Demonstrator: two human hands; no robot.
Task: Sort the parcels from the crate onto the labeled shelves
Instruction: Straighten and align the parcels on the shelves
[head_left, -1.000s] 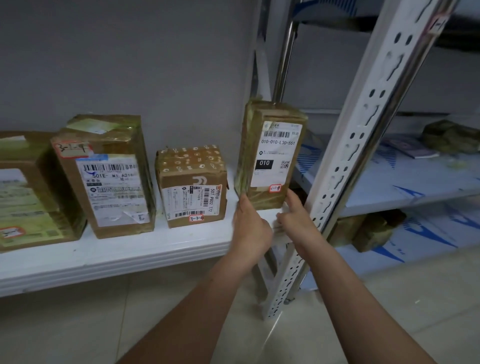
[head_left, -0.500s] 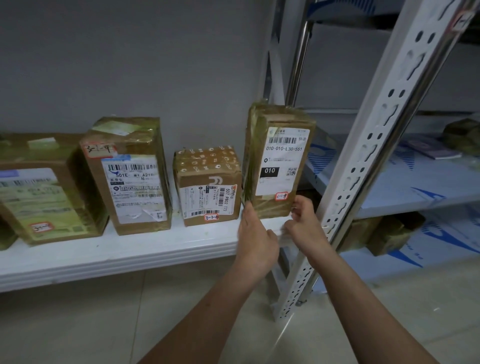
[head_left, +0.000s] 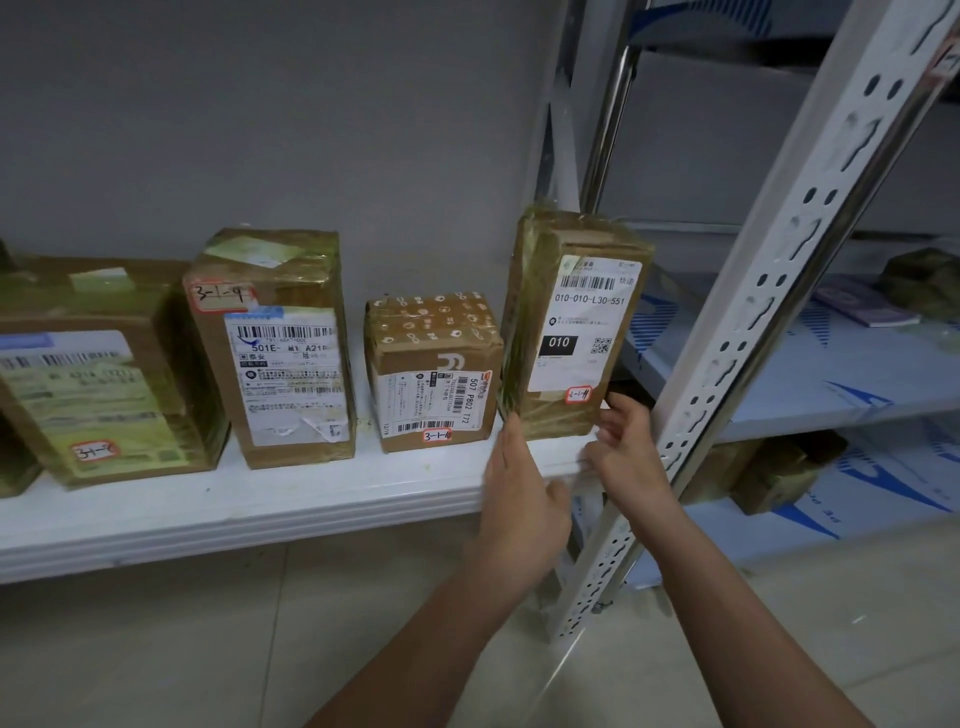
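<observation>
From the head camera we see the tall parcel (head_left: 576, 322) standing upright at the right end of the white shelf (head_left: 260, 509), close to the front edge and just beside the perforated post (head_left: 769, 312). It sits last in a row with the small parcel (head_left: 434, 371), the medium parcel (head_left: 275, 348) and the wide parcel (head_left: 98, 374). All four face forward, so their handwritten stickers can be read. These run 3-1-8, 3-1-9, 3-1-10, and the tall one's sticker (head_left: 578, 395) seems to carry the next number, which would explain its spot at the end.

Our left hand (head_left: 519, 499) is spread flat, with straight fingers laid along the parcel's lower left edge. We judge it is squaring the box against its neighbour. Our right hand (head_left: 623, 447) has its fingers curled at the lower right corner, in the narrow gap before the post. Whether they pinch the cardboard or only steady it we cannot tell. Standing on a narrow base, the parcel could tip, which is probably why both hands work low on it.

The crate is out of sight.
</observation>
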